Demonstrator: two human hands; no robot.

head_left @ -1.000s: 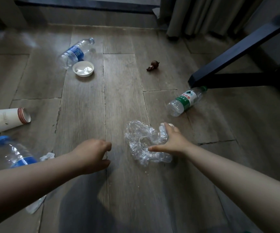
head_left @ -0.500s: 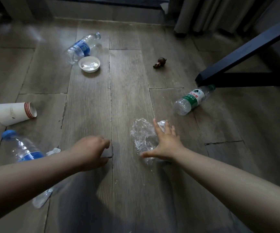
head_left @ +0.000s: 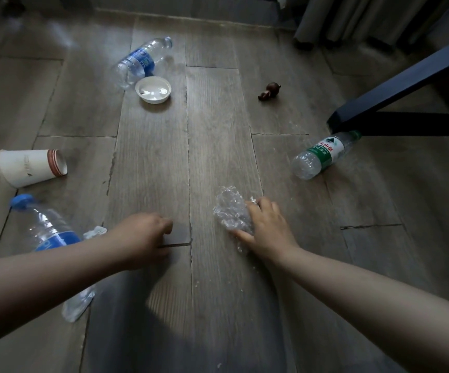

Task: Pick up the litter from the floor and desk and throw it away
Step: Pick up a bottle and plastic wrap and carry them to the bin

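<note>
A crumpled wad of clear plastic wrap (head_left: 228, 208) lies on the wooden floor in the middle of the view. My right hand (head_left: 266, 230) is on its right side, fingers curled over it and thumb under its near edge, gripping it. My left hand (head_left: 142, 238) hovers over the floor to the left of the wad, loosely curled and holding nothing. Other litter lies around: a green-label bottle (head_left: 323, 154) to the right, a blue-label bottle (head_left: 140, 61) far ahead, a white lid (head_left: 153, 90) beside it, a paper cup (head_left: 29, 166) on its side at left.
A blue-capped bottle (head_left: 43, 230) lies partly under my left forearm, with a small white scrap (head_left: 95, 232) next to it. A small brown object (head_left: 269, 91) sits ahead. A dark table leg (head_left: 395, 84) slants down at right, and a curtain (head_left: 352, 17) hangs behind.
My right hand has closed its fingers over the plastic wrap and bunched it smaller. The left hand has barely moved. The view has shifted slightly.
</note>
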